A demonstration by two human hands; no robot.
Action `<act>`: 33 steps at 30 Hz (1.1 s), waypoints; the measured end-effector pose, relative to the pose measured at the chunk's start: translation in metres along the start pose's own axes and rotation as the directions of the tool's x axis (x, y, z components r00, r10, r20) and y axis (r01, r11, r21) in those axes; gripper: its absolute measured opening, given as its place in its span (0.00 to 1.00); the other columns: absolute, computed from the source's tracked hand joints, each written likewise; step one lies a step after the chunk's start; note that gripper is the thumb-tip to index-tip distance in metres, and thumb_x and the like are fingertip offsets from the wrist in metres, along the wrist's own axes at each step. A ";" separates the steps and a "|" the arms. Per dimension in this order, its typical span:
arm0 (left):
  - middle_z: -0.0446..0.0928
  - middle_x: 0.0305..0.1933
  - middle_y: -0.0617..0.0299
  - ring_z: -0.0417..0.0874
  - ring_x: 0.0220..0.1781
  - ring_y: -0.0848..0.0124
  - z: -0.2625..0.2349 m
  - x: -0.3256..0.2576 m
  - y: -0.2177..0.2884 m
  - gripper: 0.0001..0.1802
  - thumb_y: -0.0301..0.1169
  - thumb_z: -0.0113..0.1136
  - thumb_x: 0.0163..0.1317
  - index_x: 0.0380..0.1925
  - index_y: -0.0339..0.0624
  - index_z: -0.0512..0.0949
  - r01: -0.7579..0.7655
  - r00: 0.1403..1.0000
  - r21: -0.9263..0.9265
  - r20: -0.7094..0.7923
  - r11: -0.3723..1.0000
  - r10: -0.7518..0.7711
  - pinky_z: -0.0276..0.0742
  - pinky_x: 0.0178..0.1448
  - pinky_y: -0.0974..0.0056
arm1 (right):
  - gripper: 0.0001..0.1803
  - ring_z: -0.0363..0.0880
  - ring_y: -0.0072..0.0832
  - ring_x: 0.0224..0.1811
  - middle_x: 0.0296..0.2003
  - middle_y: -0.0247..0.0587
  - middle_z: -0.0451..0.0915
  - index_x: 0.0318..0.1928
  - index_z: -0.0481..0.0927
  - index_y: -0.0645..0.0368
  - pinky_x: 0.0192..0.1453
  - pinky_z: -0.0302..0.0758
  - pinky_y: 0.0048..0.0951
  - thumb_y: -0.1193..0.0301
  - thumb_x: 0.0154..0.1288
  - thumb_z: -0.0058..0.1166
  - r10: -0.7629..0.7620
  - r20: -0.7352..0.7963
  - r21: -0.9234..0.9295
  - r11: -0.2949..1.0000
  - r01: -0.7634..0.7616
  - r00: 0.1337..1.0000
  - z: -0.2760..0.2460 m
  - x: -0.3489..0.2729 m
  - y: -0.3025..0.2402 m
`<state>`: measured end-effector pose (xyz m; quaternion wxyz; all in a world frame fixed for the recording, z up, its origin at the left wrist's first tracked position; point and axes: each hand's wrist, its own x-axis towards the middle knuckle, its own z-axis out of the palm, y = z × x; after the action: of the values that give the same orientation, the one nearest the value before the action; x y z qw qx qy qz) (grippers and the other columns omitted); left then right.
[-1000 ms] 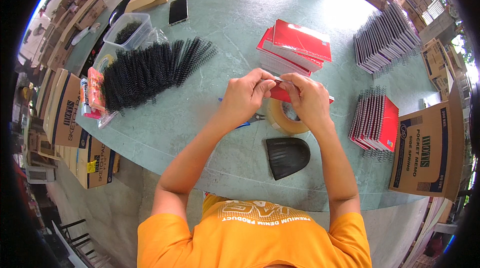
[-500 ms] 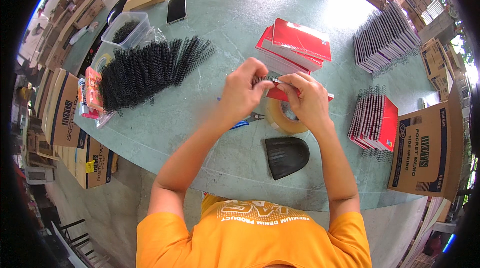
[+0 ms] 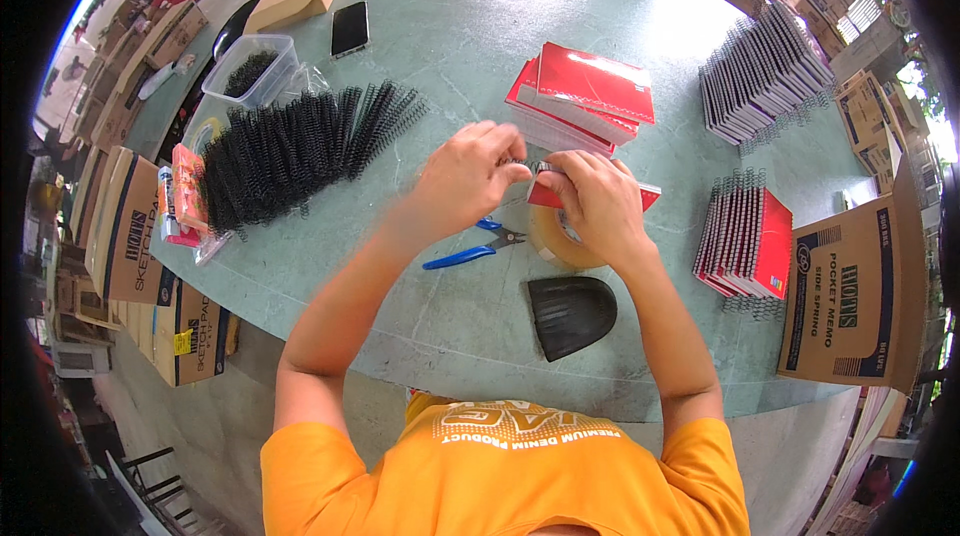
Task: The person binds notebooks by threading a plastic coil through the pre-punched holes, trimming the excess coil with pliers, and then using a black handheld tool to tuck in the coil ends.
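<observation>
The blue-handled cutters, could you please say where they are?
In the head view, the cutters lie on the table left of the tape roll, below the left hand.

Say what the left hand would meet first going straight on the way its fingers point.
Past the dark spiral coil it seems to pinch, the left hand would probably meet the right hand first, though depth is unclear.

left of the two hands [image 3: 468,178] shifted farther left, blue-handled cutters [image 3: 466,257] more fully uncovered
</observation>
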<state>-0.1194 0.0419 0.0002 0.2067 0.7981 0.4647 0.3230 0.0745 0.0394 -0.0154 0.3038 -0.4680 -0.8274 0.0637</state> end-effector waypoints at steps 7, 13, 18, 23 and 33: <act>0.77 0.33 0.50 0.76 0.37 0.54 0.001 0.001 -0.005 0.13 0.37 0.56 0.61 0.36 0.38 0.77 0.047 0.994 0.016 0.100 0.999 -0.048 0.71 0.42 0.57 | 0.10 0.79 0.38 0.39 0.35 0.38 0.80 0.42 0.73 0.55 0.41 0.72 0.40 0.69 0.61 0.54 -0.010 0.121 0.024 1.000 0.007 0.993 -0.006 -0.001 0.003; 0.75 0.30 0.54 0.76 0.36 0.57 0.005 0.000 0.002 0.09 0.35 0.59 0.58 0.32 0.40 0.76 -0.072 0.997 0.223 -0.024 0.972 0.079 0.70 0.40 0.56 | 0.14 0.78 0.42 0.37 0.33 0.38 0.78 0.42 0.71 0.55 0.40 0.73 0.40 0.76 0.55 0.56 0.033 -0.034 0.259 0.966 -0.023 0.999 -0.007 -0.002 -0.002; 0.74 0.28 0.56 0.75 0.34 0.59 0.071 -0.053 0.038 0.15 0.39 0.63 0.52 0.31 0.41 0.74 -0.269 0.962 0.323 0.048 0.907 0.268 0.70 0.38 0.58 | 0.12 0.78 0.43 0.36 0.32 0.40 0.77 0.39 0.73 0.56 0.40 0.74 0.40 0.79 0.53 0.56 0.082 -0.066 0.229 0.971 -0.065 0.994 -0.006 -0.003 0.002; 0.76 0.37 0.51 0.78 0.43 0.55 0.105 -0.092 0.057 0.31 0.41 0.64 0.51 0.55 0.46 0.69 -0.039 0.915 0.163 0.402 0.986 -0.030 0.73 0.44 0.54 | 0.11 0.80 0.34 0.34 0.30 0.40 0.78 0.36 0.77 0.59 0.39 0.76 0.33 0.77 0.50 0.62 0.085 0.041 0.175 0.980 -0.091 0.996 -0.033 -0.006 0.021; 0.68 0.42 0.52 0.76 0.40 0.58 0.007 -0.026 0.033 0.27 0.21 0.57 0.53 0.55 0.49 0.69 -0.093 0.872 -0.004 -0.483 0.996 0.079 0.73 0.47 0.61 | 0.12 0.77 0.17 0.36 0.33 0.35 0.83 0.40 0.84 0.65 0.42 0.75 0.22 0.76 0.53 0.65 0.404 0.207 0.805 0.448 -0.390 0.891 -0.008 -0.045 0.068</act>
<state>-0.1042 0.0034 0.0078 0.0804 0.7095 0.4612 0.5268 0.1459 0.0390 -0.0551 0.4702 -0.4486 -0.5625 0.5111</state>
